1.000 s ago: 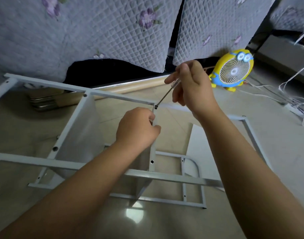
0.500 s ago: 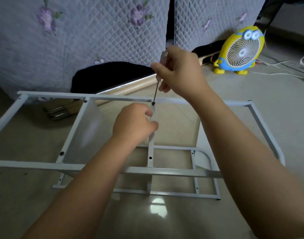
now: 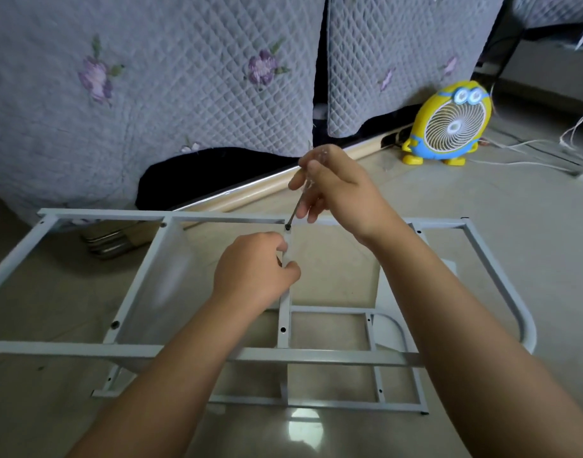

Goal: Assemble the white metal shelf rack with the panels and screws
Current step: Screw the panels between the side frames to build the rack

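Rack half-built: left hand (image 3: 255, 271) pinches a white metal panel (image 3: 284, 312); right hand (image 3: 338, 190) grips a clear-handled screwdriver (image 3: 298, 206) on a black screw (image 3: 287, 227); other holes look empty.

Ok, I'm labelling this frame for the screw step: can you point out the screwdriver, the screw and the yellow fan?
screwdriver (image 3: 296, 208), head view, on its thin metal shaft below the fingers.
screw (image 3: 288, 227), head view, on its dark head at the frame joint.
yellow fan (image 3: 457, 125), head view, on the white grille centre.
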The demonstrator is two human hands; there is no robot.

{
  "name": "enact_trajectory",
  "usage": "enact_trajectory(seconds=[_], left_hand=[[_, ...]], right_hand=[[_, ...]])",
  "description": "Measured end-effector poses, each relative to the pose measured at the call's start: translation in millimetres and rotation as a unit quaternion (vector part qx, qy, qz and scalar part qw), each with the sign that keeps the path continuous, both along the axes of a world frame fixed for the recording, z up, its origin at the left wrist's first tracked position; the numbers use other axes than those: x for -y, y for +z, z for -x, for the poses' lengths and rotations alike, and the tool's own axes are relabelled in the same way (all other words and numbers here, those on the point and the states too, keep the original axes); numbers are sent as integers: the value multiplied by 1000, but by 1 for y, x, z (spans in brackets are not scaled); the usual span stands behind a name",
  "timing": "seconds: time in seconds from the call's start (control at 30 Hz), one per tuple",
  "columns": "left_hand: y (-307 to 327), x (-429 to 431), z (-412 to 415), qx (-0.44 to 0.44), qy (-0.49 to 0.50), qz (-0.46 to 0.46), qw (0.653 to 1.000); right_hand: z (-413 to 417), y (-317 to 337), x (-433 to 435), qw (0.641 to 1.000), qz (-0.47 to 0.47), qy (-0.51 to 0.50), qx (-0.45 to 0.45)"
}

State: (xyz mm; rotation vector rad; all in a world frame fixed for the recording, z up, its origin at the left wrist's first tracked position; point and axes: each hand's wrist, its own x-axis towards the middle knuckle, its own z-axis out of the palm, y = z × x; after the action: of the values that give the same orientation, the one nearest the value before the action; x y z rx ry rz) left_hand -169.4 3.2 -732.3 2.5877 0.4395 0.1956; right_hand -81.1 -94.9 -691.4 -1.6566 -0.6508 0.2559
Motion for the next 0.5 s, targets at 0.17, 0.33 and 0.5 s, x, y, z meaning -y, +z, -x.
enact_trajectory(seconds=[0.17, 0.33, 0.5], left_hand=[[4, -3, -1, -27, -29, -15, 999], [12, -3, -6, -69, -73, -77, 992], [15, -8, -5, -74, -93, -74, 990]], right_hand=[[0, -6, 3, 997, 26, -2, 72], [-2, -4, -4, 972, 100, -85, 194], [-6, -4, -5, 964, 96, -189, 157]])
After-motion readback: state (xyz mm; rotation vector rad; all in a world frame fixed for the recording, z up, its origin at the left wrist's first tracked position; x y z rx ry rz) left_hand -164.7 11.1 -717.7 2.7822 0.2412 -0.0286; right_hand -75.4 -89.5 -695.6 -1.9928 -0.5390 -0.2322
